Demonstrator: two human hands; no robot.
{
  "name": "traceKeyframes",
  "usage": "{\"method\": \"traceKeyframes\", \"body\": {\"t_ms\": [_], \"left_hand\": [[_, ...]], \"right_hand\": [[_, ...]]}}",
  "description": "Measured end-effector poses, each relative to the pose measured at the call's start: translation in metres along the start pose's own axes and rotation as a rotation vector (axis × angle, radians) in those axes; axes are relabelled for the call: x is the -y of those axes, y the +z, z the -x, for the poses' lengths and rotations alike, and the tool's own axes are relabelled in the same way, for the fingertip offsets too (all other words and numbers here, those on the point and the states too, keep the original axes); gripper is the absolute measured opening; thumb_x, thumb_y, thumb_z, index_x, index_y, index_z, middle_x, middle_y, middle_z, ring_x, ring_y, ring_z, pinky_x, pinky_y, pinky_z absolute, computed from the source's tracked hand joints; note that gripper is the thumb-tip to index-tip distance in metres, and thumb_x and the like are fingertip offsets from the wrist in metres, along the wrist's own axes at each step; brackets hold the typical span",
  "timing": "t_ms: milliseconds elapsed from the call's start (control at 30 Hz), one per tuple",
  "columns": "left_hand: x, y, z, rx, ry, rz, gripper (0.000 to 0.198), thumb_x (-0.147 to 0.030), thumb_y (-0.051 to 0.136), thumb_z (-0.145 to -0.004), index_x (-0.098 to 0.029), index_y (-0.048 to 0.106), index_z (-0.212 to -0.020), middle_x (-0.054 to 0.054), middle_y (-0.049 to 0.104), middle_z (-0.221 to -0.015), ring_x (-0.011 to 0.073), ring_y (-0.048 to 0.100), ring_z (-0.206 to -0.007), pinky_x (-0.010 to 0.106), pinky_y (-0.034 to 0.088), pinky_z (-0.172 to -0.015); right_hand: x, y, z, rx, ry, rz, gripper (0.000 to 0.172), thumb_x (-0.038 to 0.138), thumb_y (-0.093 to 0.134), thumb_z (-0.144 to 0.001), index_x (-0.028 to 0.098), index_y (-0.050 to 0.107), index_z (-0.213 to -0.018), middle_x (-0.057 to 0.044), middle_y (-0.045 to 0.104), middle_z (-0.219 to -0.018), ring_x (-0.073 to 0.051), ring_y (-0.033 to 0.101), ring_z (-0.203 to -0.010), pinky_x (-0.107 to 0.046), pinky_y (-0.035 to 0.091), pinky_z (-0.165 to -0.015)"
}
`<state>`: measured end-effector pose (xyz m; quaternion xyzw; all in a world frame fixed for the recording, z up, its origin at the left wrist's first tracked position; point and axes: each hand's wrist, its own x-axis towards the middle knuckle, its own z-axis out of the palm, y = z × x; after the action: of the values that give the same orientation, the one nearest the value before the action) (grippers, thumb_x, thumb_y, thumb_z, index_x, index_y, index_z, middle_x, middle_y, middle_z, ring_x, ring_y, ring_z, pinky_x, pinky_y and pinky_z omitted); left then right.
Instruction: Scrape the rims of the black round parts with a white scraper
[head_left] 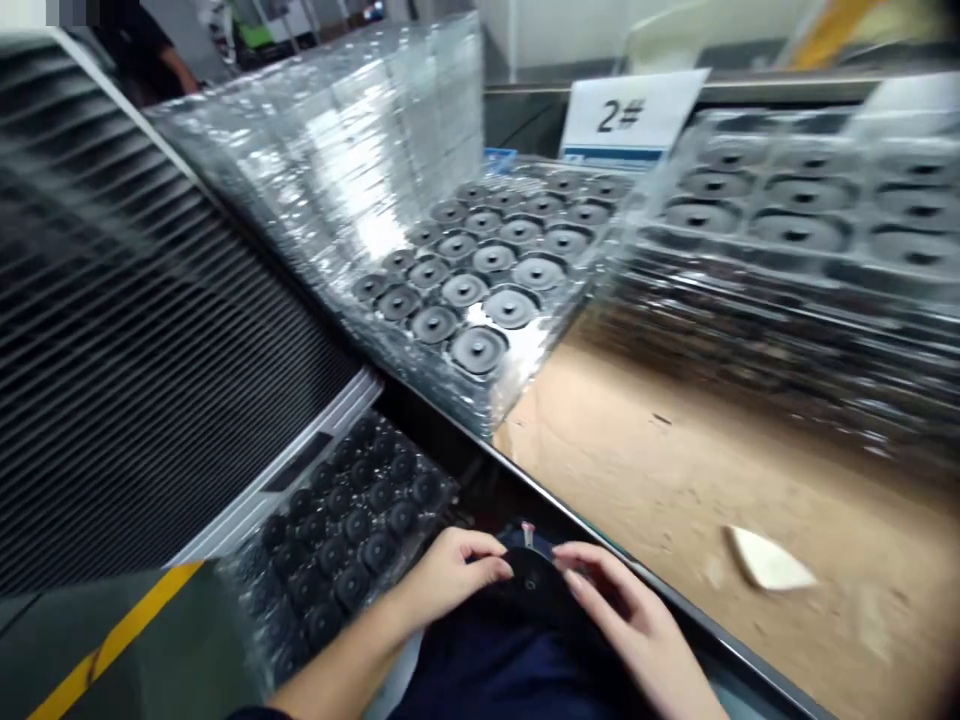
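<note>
Left hand [450,575] and right hand [626,610] pinch a black round part [531,590] above the lap [510,660]
Fingers [487,568] narrow on its edge (1 clear tray [442,490] lies just left); a loose pinch could drop it.

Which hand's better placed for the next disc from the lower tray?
Left, likely: the left hand is beside the clear tray; the right hand sits farther off, past the held black disc.

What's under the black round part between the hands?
Dark blue clothing, apparently on the person's lap, lies beneath the black round part, held by the left hand and right hand. The part's underside and whatever touches it are covered from this view.
</note>
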<state>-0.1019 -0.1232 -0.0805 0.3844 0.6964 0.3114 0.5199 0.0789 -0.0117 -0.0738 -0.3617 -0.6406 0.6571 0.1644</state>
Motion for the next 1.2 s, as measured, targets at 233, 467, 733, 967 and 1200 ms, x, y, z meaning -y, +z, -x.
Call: {"method": "traceKeyframes", "body": {"t_ms": [233, 467, 733, 967, 1200], "left_hand": [[0.148, -0.084, 0.105, -0.407, -0.594, -0.219, 0.031, -0.033, 0.054, -0.084, -0.015, 0.057, -0.108, 0.006, 0.06, -0.11, 0.0221, 0.06, -0.093, 0.041, 0.052, -0.078], [0.251, -0.134, 0.232, -0.673, -0.957, -0.369, 0.032, -0.032, 0.054, -0.084, -0.018, 0.054, -0.113, 0.008, 0.058, -0.116, 0.0217, 0.059, -0.098, 0.043, 0.051, -0.081], [0.319, -0.084, 0.234, -0.826, -0.929, -0.439, 0.032, -0.032, 0.053, -0.085, -0.018, 0.053, -0.114, 0.009, 0.057, -0.118, 0.022, 0.058, -0.1, 0.044, 0.05, -0.082], [0.337, -0.076, 0.222, -0.966, -0.943, -0.45, 0.033, -0.031, 0.053, -0.085, -0.017, 0.053, -0.115, 0.009, 0.056, -0.119, 0.0222, 0.058, -0.1, 0.044, 0.05, -0.083], [0.314, -0.1, 0.228, -0.881, -0.862, -0.438, 0.032, -0.031, 0.053, -0.085, -0.017, 0.054, -0.113, 0.009, 0.057, -0.117, 0.0217, 0.058, -0.099, 0.044, 0.05, -0.082]], "right_hand": [[-0.041, -0.01, -0.044, 0.007, -0.364, 0.831, 0.032, 0.039, 0.045, -0.079, 0.024, 0.07, -0.093, -0.006, 0.07, -0.083, -0.027, 0.065, -0.074, -0.04, 0.051, -0.062], [-0.049, -0.015, -0.056, 0.053, -0.319, 0.977, 0.04, 0.047, 0.043, -0.075, 0.027, 0.071, -0.093, -0.006, 0.068, -0.077, -0.027, 0.066, -0.067, -0.034, 0.046, -0.048], [-0.038, -0.006, -0.057, 0.001, -0.213, 1.029, 0.045, 0.052, 0.042, -0.07, 0.026, 0.072, -0.091, -0.006, 0.068, -0.078, -0.026, 0.065, -0.065, -0.034, 0.046, -0.047], [-0.038, -0.001, -0.055, -0.031, -0.199, 1.078, 0.037, 0.048, 0.044, -0.071, 0.032, 0.071, -0.091, -0.009, 0.064, -0.07, -0.026, 0.063, -0.064, -0.035, 0.042, -0.044], [-0.041, 0.001, -0.056, -0.035, -0.32, 1.111, 0.046, 0.046, 0.037, -0.076, 0.022, 0.072, -0.092, -0.008, 0.065, -0.072, -0.026, 0.063, -0.065, -0.034, 0.042, -0.048]]}}
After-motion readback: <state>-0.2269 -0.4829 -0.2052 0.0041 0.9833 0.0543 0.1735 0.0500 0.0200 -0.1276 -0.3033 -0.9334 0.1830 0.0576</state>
